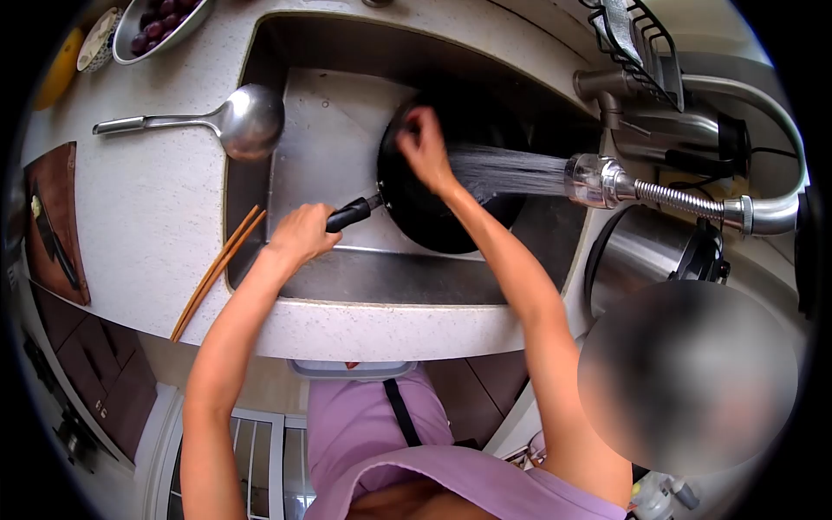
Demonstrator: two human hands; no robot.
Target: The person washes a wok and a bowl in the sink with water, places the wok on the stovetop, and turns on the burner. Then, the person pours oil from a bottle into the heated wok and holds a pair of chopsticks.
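A black frying pan (451,230) rests tilted in the sink, its inside facing me. My left hand (299,236) is wrapped round the pan's black handle (349,215). Inside the pan is my right hand (425,152), with curled fingers blurred by motion; anything they hold cannot be made out. Water sprays from the faucet head (594,180) at the right across the pan, close beside my right hand.
Around the pan is the steel sink (325,113). A ladle (250,121) lies over its left edge, with chopsticks (217,273) nearer me. Further left are a knife (56,243) on a cutting board (65,186) and a bowl of dark fruit (160,26). A steel pot (646,256) stands right.
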